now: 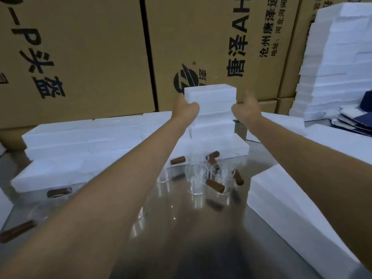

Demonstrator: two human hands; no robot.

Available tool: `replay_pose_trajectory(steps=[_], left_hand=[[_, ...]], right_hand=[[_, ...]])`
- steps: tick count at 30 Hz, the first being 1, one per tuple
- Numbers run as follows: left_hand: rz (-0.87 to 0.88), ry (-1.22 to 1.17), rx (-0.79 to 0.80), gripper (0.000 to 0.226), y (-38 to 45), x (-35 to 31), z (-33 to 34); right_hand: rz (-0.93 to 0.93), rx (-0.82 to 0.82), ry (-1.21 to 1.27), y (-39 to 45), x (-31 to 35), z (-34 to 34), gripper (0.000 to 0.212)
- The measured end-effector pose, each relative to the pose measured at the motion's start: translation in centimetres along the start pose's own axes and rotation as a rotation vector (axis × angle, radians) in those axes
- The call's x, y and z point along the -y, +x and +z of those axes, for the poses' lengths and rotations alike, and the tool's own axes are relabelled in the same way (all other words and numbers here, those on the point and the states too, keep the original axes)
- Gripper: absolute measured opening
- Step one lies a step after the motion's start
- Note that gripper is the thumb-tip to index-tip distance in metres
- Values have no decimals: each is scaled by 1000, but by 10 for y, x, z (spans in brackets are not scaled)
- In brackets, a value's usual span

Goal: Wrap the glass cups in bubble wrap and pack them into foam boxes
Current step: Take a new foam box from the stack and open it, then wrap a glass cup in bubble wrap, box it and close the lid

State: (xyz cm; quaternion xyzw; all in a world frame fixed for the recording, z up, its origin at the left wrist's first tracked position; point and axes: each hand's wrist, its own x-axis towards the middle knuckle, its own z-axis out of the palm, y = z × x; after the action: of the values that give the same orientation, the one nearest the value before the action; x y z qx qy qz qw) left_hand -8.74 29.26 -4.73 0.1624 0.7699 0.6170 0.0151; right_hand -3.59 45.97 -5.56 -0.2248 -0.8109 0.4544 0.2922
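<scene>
Both my arms reach far forward over the steel table (181, 228). My left hand (186, 108) grips the left end of a white foam box (210, 95) on top of a short stack of foam boxes (213, 125). My right hand (246, 108) is at the box's right end; its grip is hidden behind the hand. Several clear glass cups with brown wooden handles (198, 178) stand and lie on the table below my arms. One more glass cup (50, 206) sits at the left. No bubble wrap shows.
Low rows of foam boxes (66, 150) line the back left. A long foam box (298, 214) lies at the right, a tall foam pile (334, 65) at the far right. Large printed cardboard cartons (80, 47) wall the back. Dark blue boxes (354, 117) lie at right.
</scene>
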Motion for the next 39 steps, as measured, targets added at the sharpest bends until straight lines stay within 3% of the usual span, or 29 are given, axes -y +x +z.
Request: replay_pose_trajectory(steps=[3,6,10,15,20,26,31,33,39], left_hand=[[-4,65,-9,37,40,4,7],[-52,103,16,38,60,12,12],[-61,43,73,51,60,18,19],[16,-91,43,53,32,12,-3],[60,-32,2,52,-43,-20,-46],[44,6,61,49,-172,-26,-112],[-43,26,109,39,-289,11,-134],[-80,86,154,49,-322,27,-139],[-221,139,192,42,-382,60,-147]], right_hand=[[45,0,-19,48,2,10,34],[101,63,11,72,1,21,53],[99,119,36,76,-4,29,49],[0,138,130,50,5,4,63],[-15,189,171,-14,33,-40,50],[-6,318,168,-142,53,-76,37],[52,489,118,-272,23,-95,48],[67,500,83,-308,6,-96,43],[41,466,-56,-368,-31,-92,36]])
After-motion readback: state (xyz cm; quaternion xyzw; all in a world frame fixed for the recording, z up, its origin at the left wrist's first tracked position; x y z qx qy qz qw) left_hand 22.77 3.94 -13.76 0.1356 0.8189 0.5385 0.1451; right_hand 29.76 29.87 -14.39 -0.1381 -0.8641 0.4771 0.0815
